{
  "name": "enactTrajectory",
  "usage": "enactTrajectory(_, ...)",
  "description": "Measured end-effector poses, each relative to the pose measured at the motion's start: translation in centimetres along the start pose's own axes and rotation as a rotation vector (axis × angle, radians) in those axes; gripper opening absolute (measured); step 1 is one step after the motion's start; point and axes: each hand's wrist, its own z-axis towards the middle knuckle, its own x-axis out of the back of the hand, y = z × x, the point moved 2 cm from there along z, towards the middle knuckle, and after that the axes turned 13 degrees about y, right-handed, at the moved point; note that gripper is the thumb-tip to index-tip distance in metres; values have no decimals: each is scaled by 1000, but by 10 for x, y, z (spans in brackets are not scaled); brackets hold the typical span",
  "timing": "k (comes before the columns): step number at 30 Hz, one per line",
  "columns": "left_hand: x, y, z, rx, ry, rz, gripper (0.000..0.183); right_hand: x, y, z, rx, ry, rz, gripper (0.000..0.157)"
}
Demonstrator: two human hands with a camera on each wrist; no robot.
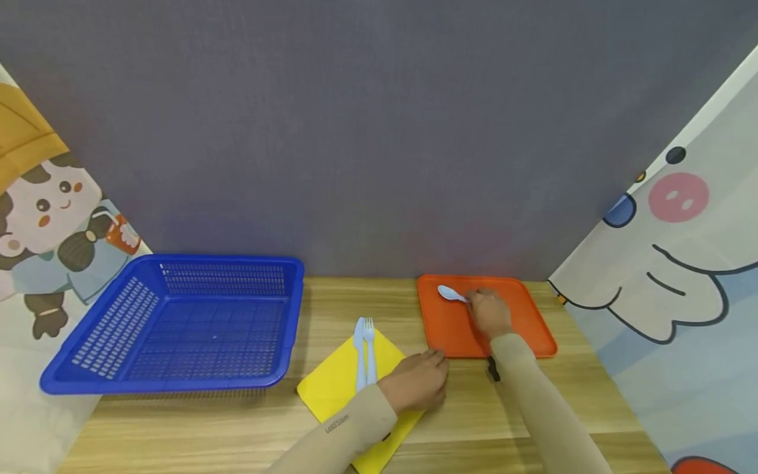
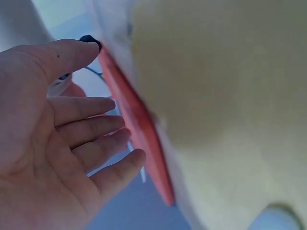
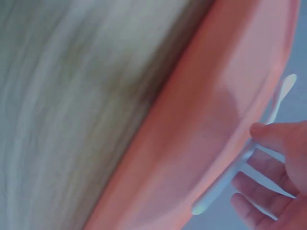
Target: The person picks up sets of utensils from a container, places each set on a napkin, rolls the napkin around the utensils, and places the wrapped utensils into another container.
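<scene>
My right hand [image 1: 490,313] pinches a pale blue plastic spoon [image 1: 451,293] over the orange tray [image 1: 431,329]. Its bowl points left in the head view. The right wrist view shows the spoon's handle [image 3: 218,188] running past the thumb and fingers. By the tray's front left corner is my left hand [image 1: 417,380], holding nothing. In the left wrist view its fingers [image 2: 98,125] are spread and relaxed. Beneath that forearm lies a yellow folded napkin [image 1: 328,388], with a pale blue knife [image 1: 359,349] and fork [image 1: 370,352] side by side on it. The sleeve hides part of the napkin.
A blue slotted plastic basket [image 1: 219,339] stands on the left of the wooden table [image 1: 201,434]. A grey panel [image 1: 367,131] rises behind the table. Printed cartoon curtains [image 1: 669,276] hang at both sides.
</scene>
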Motion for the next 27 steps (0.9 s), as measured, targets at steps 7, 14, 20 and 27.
enactTrajectory(7, 23, -6, -28, -21, 90, 4, 44, 23, -26, -8, 88, 41, -14, 12)
enactTrajectory(14, 40, -23, -69, 84, 97, -6, 51, 42, -67, -23, 107, 51, 32, 12)
enactTrajectory(20, 43, -41, -104, 205, 106, -81, 53, 52, -103, -36, 103, 33, 104, 15)
enactTrajectory(27, 45, -59, -137, 286, 171, -117, 53, 52, -133, -46, 63, -10, 251, 17)
